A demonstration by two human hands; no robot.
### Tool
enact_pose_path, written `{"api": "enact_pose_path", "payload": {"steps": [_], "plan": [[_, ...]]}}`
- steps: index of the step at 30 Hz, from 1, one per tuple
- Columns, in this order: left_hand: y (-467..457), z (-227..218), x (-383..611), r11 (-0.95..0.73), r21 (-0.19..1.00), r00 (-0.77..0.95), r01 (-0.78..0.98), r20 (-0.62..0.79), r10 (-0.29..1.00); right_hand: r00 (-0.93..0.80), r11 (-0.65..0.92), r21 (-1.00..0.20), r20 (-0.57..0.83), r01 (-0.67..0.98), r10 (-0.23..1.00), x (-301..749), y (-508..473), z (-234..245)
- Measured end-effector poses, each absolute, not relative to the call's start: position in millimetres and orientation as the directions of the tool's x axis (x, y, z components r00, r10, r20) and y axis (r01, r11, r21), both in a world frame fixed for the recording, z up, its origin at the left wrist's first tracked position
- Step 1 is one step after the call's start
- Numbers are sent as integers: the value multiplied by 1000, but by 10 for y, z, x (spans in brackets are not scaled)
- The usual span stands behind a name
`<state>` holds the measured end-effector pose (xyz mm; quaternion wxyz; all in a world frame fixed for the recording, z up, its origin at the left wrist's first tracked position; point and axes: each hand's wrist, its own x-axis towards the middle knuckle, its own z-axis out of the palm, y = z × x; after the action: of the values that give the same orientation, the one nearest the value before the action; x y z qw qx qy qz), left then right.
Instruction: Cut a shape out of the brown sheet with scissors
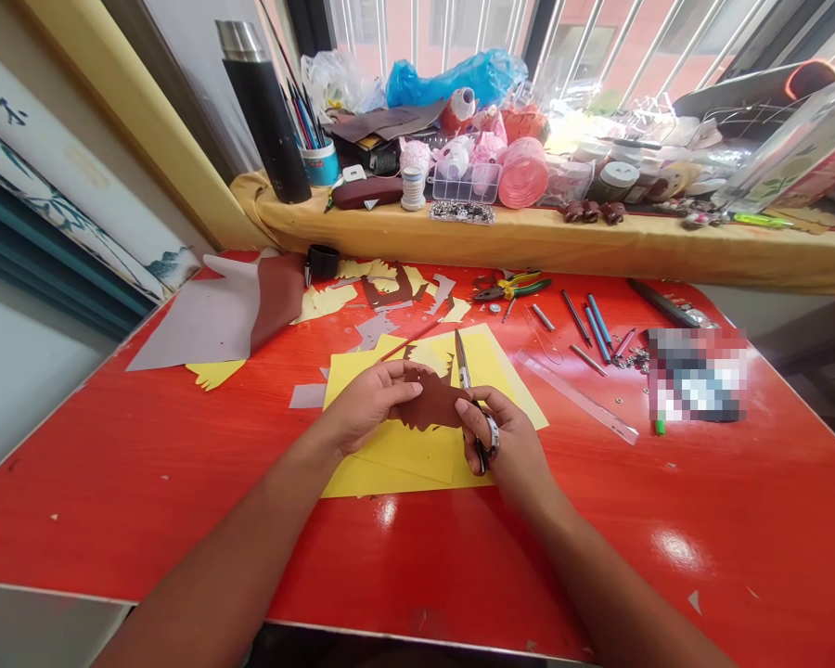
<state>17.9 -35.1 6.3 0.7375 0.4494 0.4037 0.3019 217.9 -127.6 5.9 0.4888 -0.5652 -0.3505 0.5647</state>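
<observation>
My left hand [372, 404] pinches the thin brown sheet [431, 404], light and floppy, best held by its solid part, not the jagged edge, above yellow paper [390, 464] mid-frame; my right hand [511, 441] grips scissors [463, 364].

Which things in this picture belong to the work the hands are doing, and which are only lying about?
In use: left hand holding a brown cut-out piece; right hand holding scissors; yellow sheet beneath them.

Lying about: green-handled pliers; clear ruler; grey sheet; black flask on the windowsill.
</observation>
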Motion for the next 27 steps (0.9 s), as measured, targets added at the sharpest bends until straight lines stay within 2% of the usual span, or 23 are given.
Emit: {"api": "enact_pose_path", "payload": {"steps": [10,16,22,27], "plan": [[-352,46,177,263,963,545,56,-250,800,140,-267,-949,-291,-165,947,2185,-1285,71],[-198,-14,120,137,988,238,-76,-116,964,64,-270,-954,-279,-129,958,2186,-1305,83],[-6,14,-71,3,982,-42,-190,-11,999,-62,-278,-959,-275,-51,959,2158,-1353,91],[78,36,-195,-48,964,-71,-260,31,997,-196,-308,-951,-297,-30,935,2115,-1388,40]]}}
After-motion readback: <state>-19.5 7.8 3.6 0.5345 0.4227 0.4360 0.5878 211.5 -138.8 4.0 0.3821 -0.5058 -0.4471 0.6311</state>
